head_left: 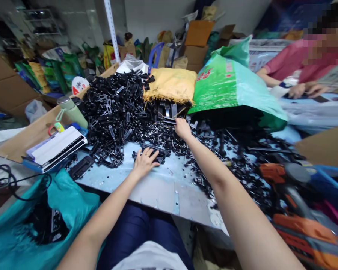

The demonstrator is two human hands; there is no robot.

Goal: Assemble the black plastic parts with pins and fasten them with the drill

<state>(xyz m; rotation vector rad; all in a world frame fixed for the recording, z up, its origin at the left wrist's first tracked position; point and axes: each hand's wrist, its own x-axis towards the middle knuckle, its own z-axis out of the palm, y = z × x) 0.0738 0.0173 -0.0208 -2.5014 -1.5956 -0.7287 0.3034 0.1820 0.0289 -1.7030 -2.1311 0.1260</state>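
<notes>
A big heap of black plastic parts (118,105) covers the back of the pale blue table (157,187). My left hand (145,161) lies on a flat black part (154,152) near the table's middle, fingers curled over it. My right hand (182,128) reaches further back to the heap's edge, fingers pinched on a black part (169,120) below a yellow sack (171,85).
A green sack (236,90) lies at the back right, spilling more black parts. An orange power drill (287,180) sits at the right. A teal bag (59,210) hangs at my left. A green bottle (70,110) and a white-and-black tool (58,148) are left. Another person (298,71) works at far right.
</notes>
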